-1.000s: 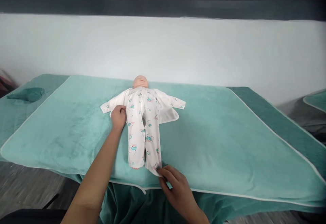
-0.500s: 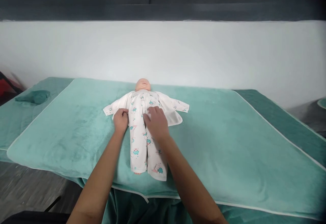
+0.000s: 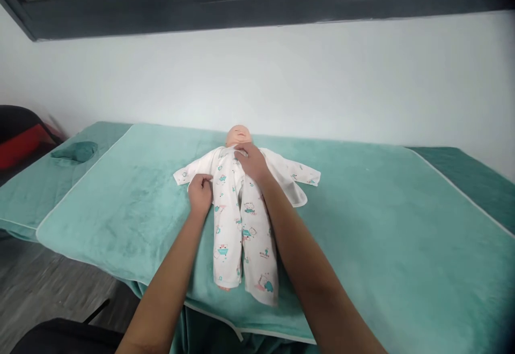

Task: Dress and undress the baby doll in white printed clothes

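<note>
We are leaning over a bed (image 3: 461,169) in darker green, where a pale green sheet (image 3: 374,236) with white piping is covering most of the top. A baby doll (image 3: 238,135) is lying on its back in the middle of that sheet, its head pointing toward the white wall (image 3: 289,80) and its legs pointing toward us. It is wearing a white jacket (image 3: 287,174), whose sleeves are spreading out to both sides, and white printed trousers (image 3: 227,230) are covering its front. Pink is showing below the hem on our left, while the other leg is reaching lower. Our left hand (image 3: 200,194) is curling its fingers against the side of the clothing; we are not able to tell whether it is pinching cloth. Our right hand (image 3: 252,162) is resting over the upper chest, just below the chin, its fingers bending inward; its fingertips are partly hiding, so a grasp is staying uncertain. A dark window frame (image 3: 161,13) is running along the wall above.
</note>
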